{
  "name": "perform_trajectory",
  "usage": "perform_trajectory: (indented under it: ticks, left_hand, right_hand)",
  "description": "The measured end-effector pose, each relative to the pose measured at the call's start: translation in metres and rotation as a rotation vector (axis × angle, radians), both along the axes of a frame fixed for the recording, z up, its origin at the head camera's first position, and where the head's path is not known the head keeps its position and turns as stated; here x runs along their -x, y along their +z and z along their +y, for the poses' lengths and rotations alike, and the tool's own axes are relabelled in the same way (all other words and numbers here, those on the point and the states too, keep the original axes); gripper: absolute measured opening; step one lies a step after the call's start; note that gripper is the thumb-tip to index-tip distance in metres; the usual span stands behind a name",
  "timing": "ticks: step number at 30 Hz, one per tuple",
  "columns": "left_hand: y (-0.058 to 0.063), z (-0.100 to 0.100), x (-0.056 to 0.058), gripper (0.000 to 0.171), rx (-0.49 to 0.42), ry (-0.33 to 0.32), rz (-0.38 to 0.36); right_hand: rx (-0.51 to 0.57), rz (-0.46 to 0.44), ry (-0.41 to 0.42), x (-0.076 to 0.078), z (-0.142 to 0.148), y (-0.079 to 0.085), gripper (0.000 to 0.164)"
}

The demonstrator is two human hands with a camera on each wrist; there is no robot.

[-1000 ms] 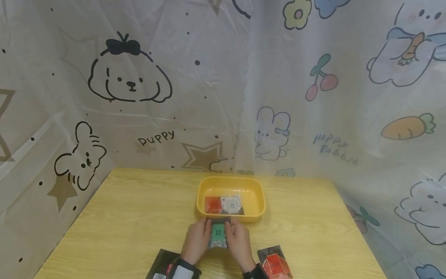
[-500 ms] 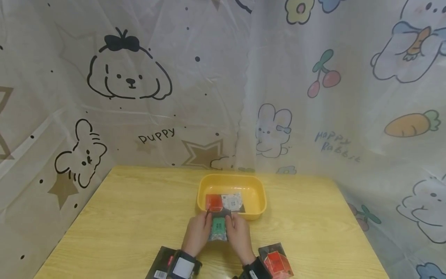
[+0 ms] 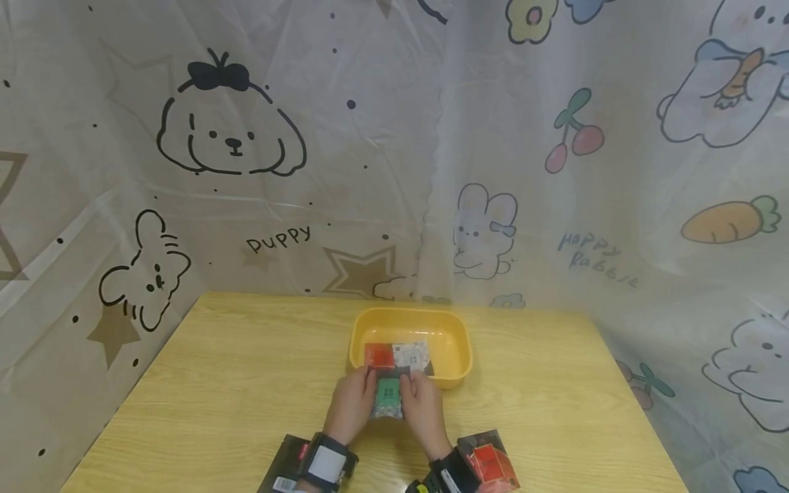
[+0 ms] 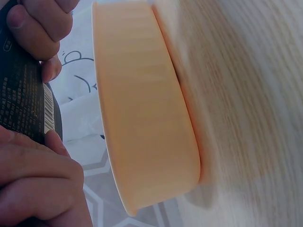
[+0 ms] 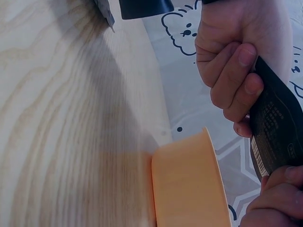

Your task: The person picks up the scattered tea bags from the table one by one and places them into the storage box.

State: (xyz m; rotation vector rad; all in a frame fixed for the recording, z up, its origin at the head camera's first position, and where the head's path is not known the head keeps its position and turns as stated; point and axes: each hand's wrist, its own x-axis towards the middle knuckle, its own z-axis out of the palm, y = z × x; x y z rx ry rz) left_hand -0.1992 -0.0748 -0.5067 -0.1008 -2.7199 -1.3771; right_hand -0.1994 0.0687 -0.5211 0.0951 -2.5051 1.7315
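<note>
A dark snack-like packet with a clear lower window and green label [image 3: 388, 393] is held up by both hands, in front of the yellow basin [image 3: 464, 373]. My left hand [image 3: 350, 405] grips its left edge, thumb on the front. My right hand [image 3: 425, 412] pinches its right edge the same way. The wrist views show the packet's black back [image 4: 21, 90] with fine print and a barcode; fingers of both hands curl behind it. Inside the basin lies a red and white packet [image 3: 411, 355], partly hidden by the held one.
On the wooden table [image 3: 259, 356], a black packet with a barcode [image 3: 285, 465] lies by my left wrist. A dark packet with a red panel [image 3: 493, 465] lies by my right wrist. A cartoon-printed curtain [image 3: 345, 171] hangs behind the table.
Both hands have shifted slightly forward with the packet, so its top now overlaps the basin's near rim. The packets on the table and in the basin stay put.
</note>
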Motion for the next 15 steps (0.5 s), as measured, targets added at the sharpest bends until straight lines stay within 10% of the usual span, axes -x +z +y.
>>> perform_trajectory:
  ticks: [15]
  left_hand:
    - [0.007, 0.003, 0.014, 0.016, 0.042, -0.011, 0.086]
  right_hand:
    - [0.019, 0.013, -0.001, 0.01, 0.002, 0.009, 0.019]
